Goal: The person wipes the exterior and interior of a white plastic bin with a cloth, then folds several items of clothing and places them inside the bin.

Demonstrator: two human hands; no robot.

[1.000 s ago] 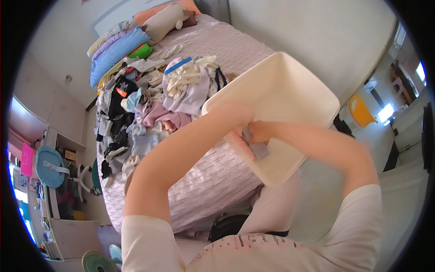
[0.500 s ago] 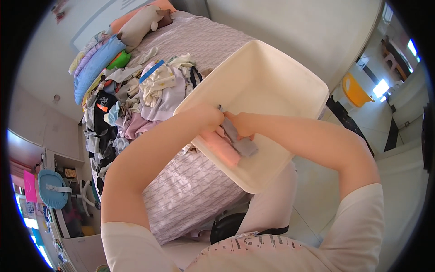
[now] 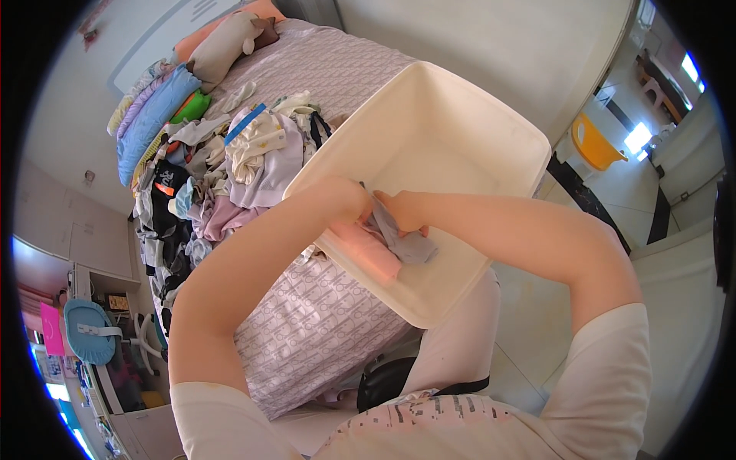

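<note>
A piece of grey cloth (image 3: 412,247) hangs between my two hands over the near end of a cream plastic bin (image 3: 529,138). My right hand (image 3: 402,210) pinches its upper part, the fingers curled round the fabric. My left hand (image 3: 357,201) meets the right one at the cloth's upper edge and grips it there; its wrist hides most of the fingers. Beneath the hands, a rolled pink cloth (image 3: 368,254) lies along the left inner wall of the bin. The kind of garment the grey cloth is cannot be made out.
The bin rests at the edge of a bed with a patterned sheet (image 3: 307,337). Left of it lies a large heap of mixed clothes (image 3: 222,184), with folded bedding (image 3: 153,107) and a plush pillow (image 3: 226,47) beyond. A yellow basin (image 3: 594,144) is on the floor at right.
The grey cloth spreads slightly wider between my hands, its lower end fanned out more. My hands remain close together over the bin, and the whole view has shifted a little.
</note>
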